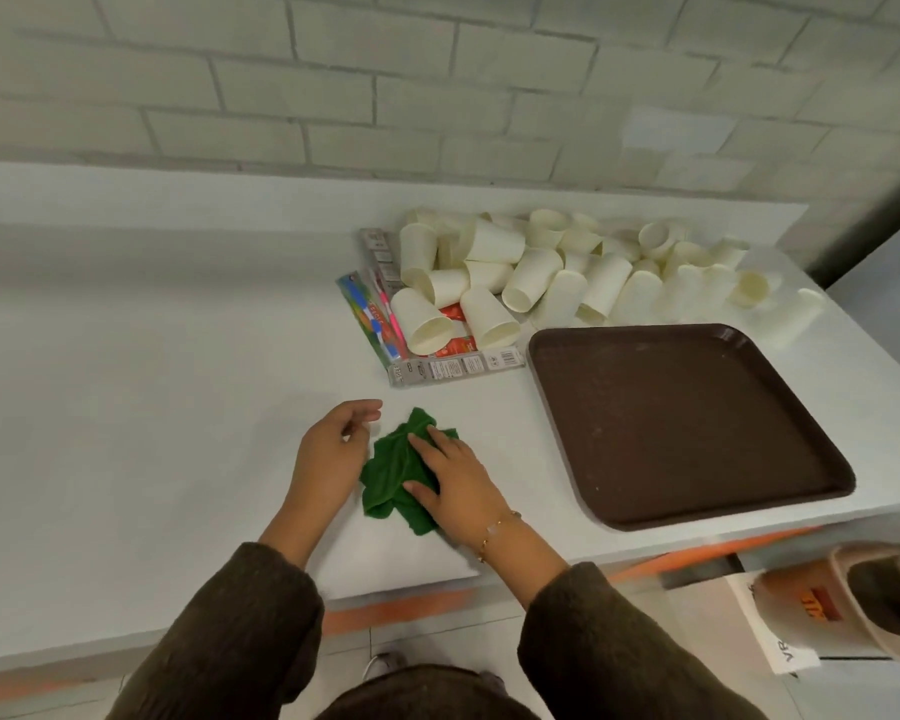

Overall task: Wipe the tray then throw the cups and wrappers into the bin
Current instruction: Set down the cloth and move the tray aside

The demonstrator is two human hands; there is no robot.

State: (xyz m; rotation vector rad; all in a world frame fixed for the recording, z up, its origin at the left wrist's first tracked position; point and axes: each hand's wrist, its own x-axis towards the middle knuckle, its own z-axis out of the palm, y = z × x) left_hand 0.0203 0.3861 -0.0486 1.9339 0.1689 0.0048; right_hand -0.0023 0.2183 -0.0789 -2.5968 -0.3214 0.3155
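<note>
A crumpled green cloth (393,470) lies on the white counter near the front edge. My right hand (455,483) rests flat on top of it, fingers spread over the cloth. My left hand (328,452) hovers just left of the cloth, fingers loosely curled, holding nothing. A brown tray (687,423) sits empty to the right, with faint specks on its surface. Behind it lies a pile of several white paper cups (567,272). Wrappers (453,363) and toothbrush packs (370,314) lie at the pile's left end.
A beige bin (853,600) with an orange label stands on the floor below the counter's right front corner. A brick wall backs the counter (152,356). The counter's right edge runs just beyond the tray.
</note>
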